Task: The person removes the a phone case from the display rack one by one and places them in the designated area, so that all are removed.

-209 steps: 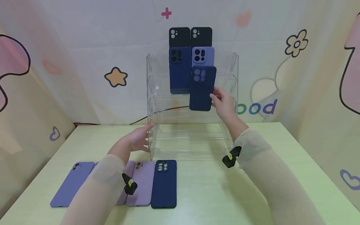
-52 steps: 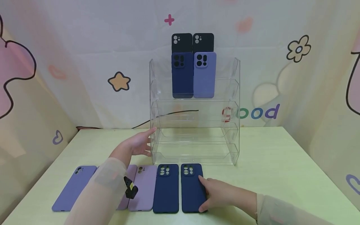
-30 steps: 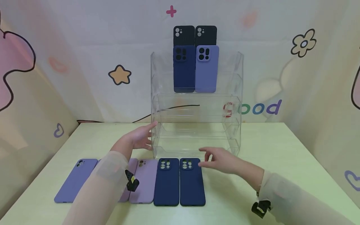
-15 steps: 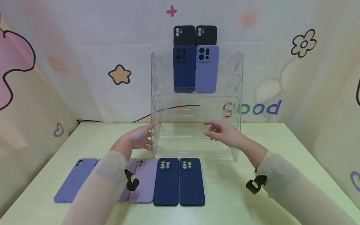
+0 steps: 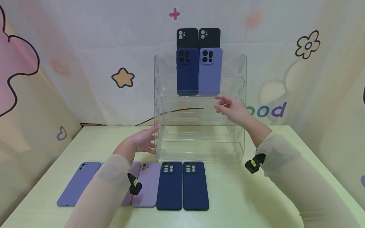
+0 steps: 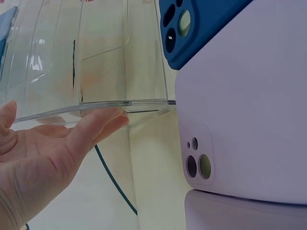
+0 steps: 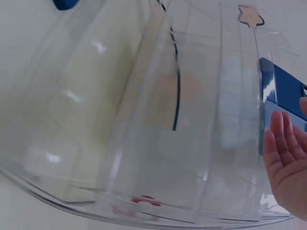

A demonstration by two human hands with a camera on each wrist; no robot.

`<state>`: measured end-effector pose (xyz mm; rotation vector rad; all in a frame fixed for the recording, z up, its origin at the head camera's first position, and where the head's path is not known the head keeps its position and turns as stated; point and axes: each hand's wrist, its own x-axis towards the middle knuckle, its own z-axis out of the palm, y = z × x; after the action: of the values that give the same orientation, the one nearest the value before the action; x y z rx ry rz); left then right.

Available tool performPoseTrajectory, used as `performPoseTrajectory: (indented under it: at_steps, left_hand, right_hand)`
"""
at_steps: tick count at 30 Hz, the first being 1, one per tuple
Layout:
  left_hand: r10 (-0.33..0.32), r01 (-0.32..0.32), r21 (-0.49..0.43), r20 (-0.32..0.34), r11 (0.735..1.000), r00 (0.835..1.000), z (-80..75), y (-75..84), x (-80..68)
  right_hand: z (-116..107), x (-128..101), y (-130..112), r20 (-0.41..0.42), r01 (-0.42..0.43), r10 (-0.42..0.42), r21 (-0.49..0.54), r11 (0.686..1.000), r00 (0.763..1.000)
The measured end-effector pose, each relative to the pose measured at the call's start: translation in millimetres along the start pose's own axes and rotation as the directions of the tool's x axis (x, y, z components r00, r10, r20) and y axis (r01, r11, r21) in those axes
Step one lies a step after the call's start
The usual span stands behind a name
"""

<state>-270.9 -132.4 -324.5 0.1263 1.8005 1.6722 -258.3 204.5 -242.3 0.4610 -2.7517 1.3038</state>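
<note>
A clear acrylic tiered rack stands on the table. My left hand touches its left side panel, fingers fairly straight along the outside in the left wrist view. My right hand hovers before the rack, fingers loosely bent and holding nothing, just below a periwinkle phone case. Left of that case stands a navy phone case on the same tier. Two black phone cases rise behind them, their lower parts hidden. On the table lie two more navy cases side by side, the right one and the left one.
Left of the navy cases lie a lilac phone case, another lilac one mostly behind my left sleeve, and a periwinkle one. A printed curtain hangs behind the table.
A navy phone case held by my right hand before the rack went down onto the table beside the other navy one. My right hand released it and rose toward the periwinkle case. My left hand stayed.
</note>
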Motion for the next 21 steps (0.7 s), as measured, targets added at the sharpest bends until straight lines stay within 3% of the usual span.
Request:
performPoseTrajectory:
  at_steps: [5,11,15,21]
  left_hand:
    - [0.001,-0.001,0.008,0.007,1.0,1.0,-1.1,-2.0,3.3]
    - [0.007,-0.007,0.022,-0.009,1.0,1.0,-3.0,-2.1,3.0]
    - [0.003,-0.003,0.005,0.002,1.0,1.0,-1.5,-2.9,3.5]
    - [0.006,-0.006,0.009,-0.004,1.0,1.0,-0.7,-2.9,2.8]
  right_hand:
    - [-16.1,16.8,-12.3,-0.125,0.012,-0.011,0.008,1.0,0.992]
    - [-25.8,36.8,-26.1,-0.218,0.033,-0.03,0.007,0.999,0.975]
    - [-28.5,44.1,-32.3,-0.258,0.008,0.0,0.029,1.0,0.966]
    - [-25.9,55.1,-38.6,-0.295,-0.101,0.114,0.06,0.993,0.949]
